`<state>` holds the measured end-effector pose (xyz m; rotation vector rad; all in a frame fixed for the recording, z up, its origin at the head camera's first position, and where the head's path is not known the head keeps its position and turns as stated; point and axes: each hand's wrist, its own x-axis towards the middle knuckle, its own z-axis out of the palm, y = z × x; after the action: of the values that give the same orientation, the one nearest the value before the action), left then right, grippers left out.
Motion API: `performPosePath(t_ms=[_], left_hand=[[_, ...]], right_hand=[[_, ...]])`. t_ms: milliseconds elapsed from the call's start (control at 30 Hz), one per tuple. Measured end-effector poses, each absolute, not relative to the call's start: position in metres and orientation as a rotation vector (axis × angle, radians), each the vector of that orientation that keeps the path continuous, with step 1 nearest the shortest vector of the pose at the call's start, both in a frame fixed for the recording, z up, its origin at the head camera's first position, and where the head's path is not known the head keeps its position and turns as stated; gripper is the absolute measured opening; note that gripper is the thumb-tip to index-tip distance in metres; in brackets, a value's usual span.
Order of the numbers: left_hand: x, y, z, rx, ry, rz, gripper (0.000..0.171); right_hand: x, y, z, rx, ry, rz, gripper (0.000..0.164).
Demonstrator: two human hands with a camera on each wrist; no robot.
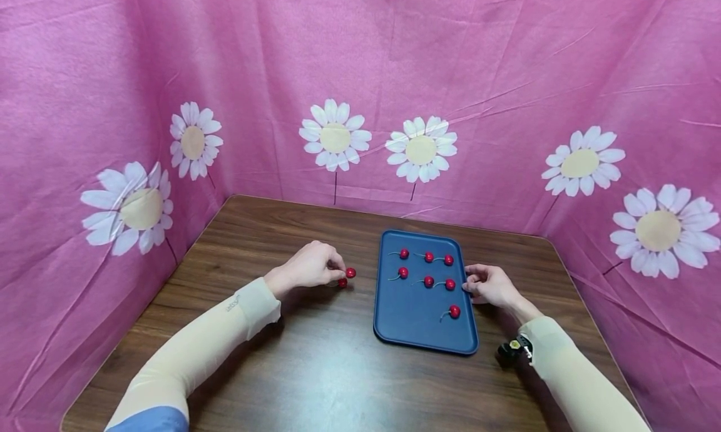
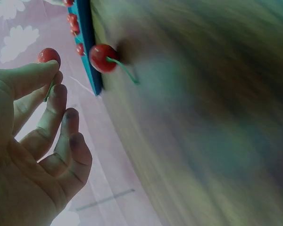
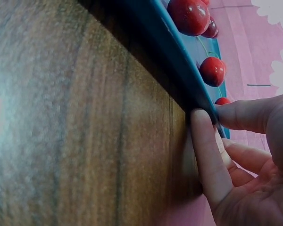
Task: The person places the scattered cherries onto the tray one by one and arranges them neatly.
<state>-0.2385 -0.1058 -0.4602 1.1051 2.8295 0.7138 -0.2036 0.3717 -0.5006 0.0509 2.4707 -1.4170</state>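
My left hand [image 1: 317,266] pinches a red cherry [image 2: 48,55] between thumb and forefinger, its green stem [image 2: 49,92] hanging past the fingertips. The other left fingers are loosely bent. A second cherry [image 2: 103,58] with a curved green stem lies on the table beside that hand. My right hand [image 1: 491,286] grips the right rim of a blue tray [image 1: 417,325], thumb [image 3: 243,115] at the top edge and a finger [image 3: 208,150] along the outer side. Several stemmed cherries sit in the tray: two rows at the far part and a single cherry [image 1: 454,311] nearer, at the right.
The brown wood-grain table [image 1: 315,369] carries the tray right of its middle. A pink cloth [image 1: 270,56] with white daisies stands behind and along both sides. A black device [image 1: 509,352] is strapped at the right wrist.
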Motion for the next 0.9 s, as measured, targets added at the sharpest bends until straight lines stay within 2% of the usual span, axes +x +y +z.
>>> performPosePath(t_ms=[667, 900], left_hand=[[-0.244, -0.015, -0.455, 1.283, 2.694, 0.682, 0.01], [-0.239, 0.015, -0.461, 1.244, 2.607, 0.735, 0.01]], right_hand=[[-0.203, 0.373, -0.499, 0.05, 2.462, -1.431, 0.058], [-0.203, 0.372, -0.501, 0.052, 2.462, -1.433, 0.059]])
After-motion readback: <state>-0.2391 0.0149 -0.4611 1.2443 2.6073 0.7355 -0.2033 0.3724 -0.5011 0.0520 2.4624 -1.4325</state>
